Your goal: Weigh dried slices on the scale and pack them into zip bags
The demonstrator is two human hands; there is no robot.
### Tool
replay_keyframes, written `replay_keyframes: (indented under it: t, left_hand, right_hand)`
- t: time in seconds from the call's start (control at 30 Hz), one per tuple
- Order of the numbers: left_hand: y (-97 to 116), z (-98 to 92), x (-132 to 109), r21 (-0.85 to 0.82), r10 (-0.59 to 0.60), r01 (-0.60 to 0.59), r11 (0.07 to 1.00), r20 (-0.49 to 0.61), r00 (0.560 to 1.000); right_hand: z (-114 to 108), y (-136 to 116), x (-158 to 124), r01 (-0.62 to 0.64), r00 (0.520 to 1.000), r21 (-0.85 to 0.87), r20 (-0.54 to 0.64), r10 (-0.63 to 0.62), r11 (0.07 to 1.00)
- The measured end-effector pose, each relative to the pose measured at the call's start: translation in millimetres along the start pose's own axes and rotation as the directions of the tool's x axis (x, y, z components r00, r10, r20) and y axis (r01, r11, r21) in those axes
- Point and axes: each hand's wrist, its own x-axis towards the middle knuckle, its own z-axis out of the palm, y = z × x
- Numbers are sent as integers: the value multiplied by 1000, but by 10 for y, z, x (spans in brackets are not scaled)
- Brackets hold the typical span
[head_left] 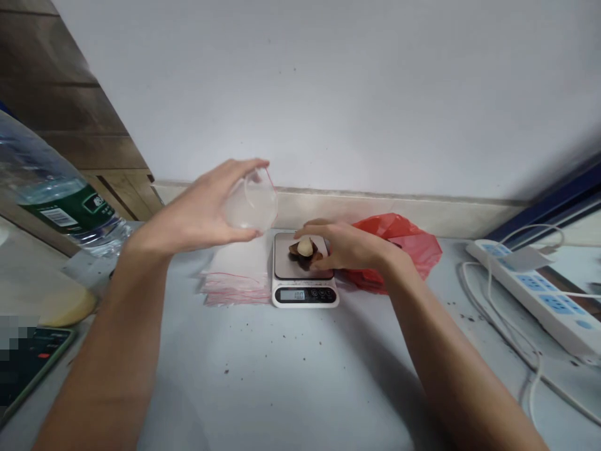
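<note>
My left hand (pixel 206 207) is raised over the left part of the table. Its thumb and fingers hold a clear zip bag (pixel 256 203) with a red line along its mouth, spread wide. My right hand (pixel 350 244) is at the small kitchen scale (pixel 279 266), thumb and fingers apart around a little pile. In that pile are dark brown pieces (pixel 294 249), like dried shells or mushrooms, and a pale rounded piece (pixel 305 246). Whether the fingertips touch them I cannot tell. The scale's display (pixel 293 295) seems to read 10.0.
Flat zip bags (pixel 237 275) with red lines are stacked left of the scale. A red plastic bag (pixel 413 244) lies behind my right hand. Rightward are a power strip (pixel 539 294) and white cables; leftward, a water bottle (pixel 70 200) and a phone (pixel 42 357).
</note>
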Motion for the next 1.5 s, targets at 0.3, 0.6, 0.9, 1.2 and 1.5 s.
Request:
replay_keyframes:
  t: [0.3, 0.6, 0.9, 1.2, 1.5]
  left_hand:
    - [-139, 451, 108, 87, -135, 105, 991, 519, 844]
    - [14, 511, 161, -119, -21, 77, 990, 415, 910]
    - [38, 343, 146, -282, 3, 66, 957, 238, 971]
    - [185, 266, 129, -607, -53, 50, 793, 13, 998]
    - [277, 280, 155, -613, -145, 95, 785, -32, 989]
  right_hand:
    - [39, 6, 56, -54, 996, 33, 74, 51, 998]
    - [30, -53, 30, 107, 980, 218, -188, -66, 970]
    - [-86, -32, -58, 317, 903, 330, -391, -177, 889]
    - [-225, -158, -205, 376, 796, 233, -576, -184, 897]
    - [-326, -257, -302, 287, 798, 423, -602, 30, 860]
